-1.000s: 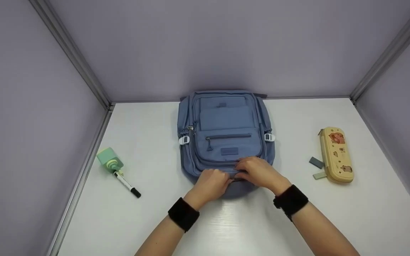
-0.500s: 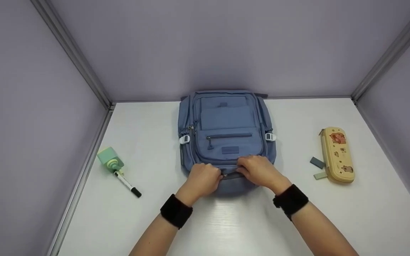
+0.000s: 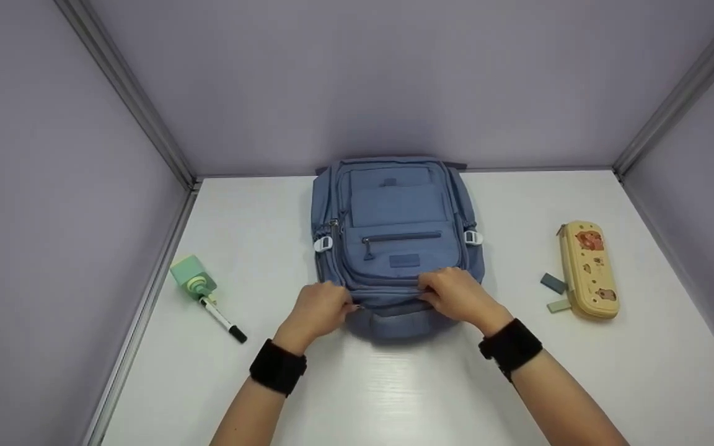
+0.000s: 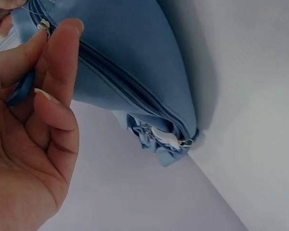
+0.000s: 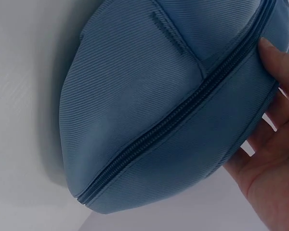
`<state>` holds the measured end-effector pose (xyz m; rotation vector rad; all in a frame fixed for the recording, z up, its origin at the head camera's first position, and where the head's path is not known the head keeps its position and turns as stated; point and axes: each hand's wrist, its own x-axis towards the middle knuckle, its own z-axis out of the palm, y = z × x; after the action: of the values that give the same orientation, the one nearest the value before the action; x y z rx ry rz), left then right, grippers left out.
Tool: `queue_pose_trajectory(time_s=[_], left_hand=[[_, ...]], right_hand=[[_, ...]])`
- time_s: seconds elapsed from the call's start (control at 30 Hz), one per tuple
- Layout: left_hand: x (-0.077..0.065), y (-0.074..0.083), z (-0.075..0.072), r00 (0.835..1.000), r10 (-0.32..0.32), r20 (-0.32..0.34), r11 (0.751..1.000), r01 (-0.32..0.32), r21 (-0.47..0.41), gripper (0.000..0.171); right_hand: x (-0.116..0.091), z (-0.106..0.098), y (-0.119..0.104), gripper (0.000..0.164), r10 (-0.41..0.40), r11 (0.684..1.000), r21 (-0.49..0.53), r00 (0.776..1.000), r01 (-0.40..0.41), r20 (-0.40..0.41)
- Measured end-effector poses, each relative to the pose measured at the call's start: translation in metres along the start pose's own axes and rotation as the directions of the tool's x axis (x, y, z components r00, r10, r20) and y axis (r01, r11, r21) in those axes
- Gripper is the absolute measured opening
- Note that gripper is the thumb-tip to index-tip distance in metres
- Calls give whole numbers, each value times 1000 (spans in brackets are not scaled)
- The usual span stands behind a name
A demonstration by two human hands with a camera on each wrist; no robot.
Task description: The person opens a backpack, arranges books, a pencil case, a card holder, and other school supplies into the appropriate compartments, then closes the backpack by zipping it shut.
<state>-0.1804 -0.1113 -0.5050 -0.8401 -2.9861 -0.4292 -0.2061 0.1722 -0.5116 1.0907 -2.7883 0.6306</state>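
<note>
A blue backpack [image 3: 397,207] lies on its back, its lower end toward me. At the front left of it, my left hand [image 3: 320,310] pinches a zipper pull; in the left wrist view the metal slider [image 4: 43,24] shows at the fingertips and the blue pull tab [image 4: 21,89] inside the hand. My right hand [image 3: 459,297] grips the backpack's fabric at the lower right. The right wrist view has the thumb [image 5: 275,57] pressed on the cloth beside the long dark zipper [image 5: 183,110], with fingers behind the fold.
On the white table [image 3: 388,396], a yellow pencil case [image 3: 589,269] lies at right beside a dark eraser-like block [image 3: 553,283] and a pale green piece [image 3: 559,305]. A green bottle-like item [image 3: 191,275] and a white marker [image 3: 222,319] lie at left. Grey panels [image 3: 382,80] enclose the table.
My left hand has moved left along the backpack's lower zipper with the pull, exposing more of the lower front. The right hand keeps its grip, having shifted only slightly up and right.
</note>
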Motion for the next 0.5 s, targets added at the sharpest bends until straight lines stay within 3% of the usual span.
queue_pose_trajectory(time_s=[0.17,0.33,0.5], left_hand=[[-5,-25,1,997,-83,-7,996,83,24,17],[-8,-42,2,980,-192,-44,976,195,97,13],[-8,-49,3,975,-208,-80,965,218,147,13]], right_hand=[[-1,-1,4,10,-3,1000,19,1000,3,-13],[-1,0,4,9,-19,999,33,1000,19,-10],[0,-2,3,10,-27,999,43,1000,27,1]])
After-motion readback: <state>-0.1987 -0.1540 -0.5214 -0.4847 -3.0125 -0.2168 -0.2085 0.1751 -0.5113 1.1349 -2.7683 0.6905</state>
